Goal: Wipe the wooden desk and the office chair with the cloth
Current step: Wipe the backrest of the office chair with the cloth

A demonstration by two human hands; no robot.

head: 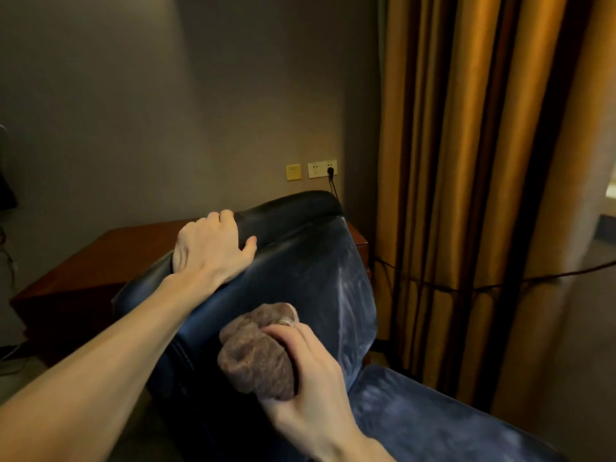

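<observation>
1. Where the grip is tightest: right hand (310,371), closed around a brown, nubbly cloth (256,356) bunched into a wad. The thumb lies over the top of the wad and the fingers wrap its right side.
2. Cloth: a rounded lump low on the front face of the backrest, toward its left edge. Whether it presses on the surface or sits just off it cannot be told.
3. Left hand (210,248): bare arm stretched forward, fingers hooked over the top edge of the backrest, thumb laid on the front face. It grips the chair.
4. Dark blue, padded, leather-like office chair (300,268): backrest tilted away from the viewer, with a rolled headrest along the top and pale streaks of sheen down its right half. The seat (433,425), in the same blue, runs toward the lower right.
5. Reddish-brown wooden desk (100,258): flat top, standing behind the chair and against the wall.
6. Grey-brown wall (166,111): carries a yellow square switch plate (293,172) and, just beside it, a white socket plate (318,169) with a black plug (330,171) in it. The lead drops behind the headrest.
7. Golden-brown pleated curtains (466,161): hanging at the right, crossed by a thin dark cord (500,285).
</observation>
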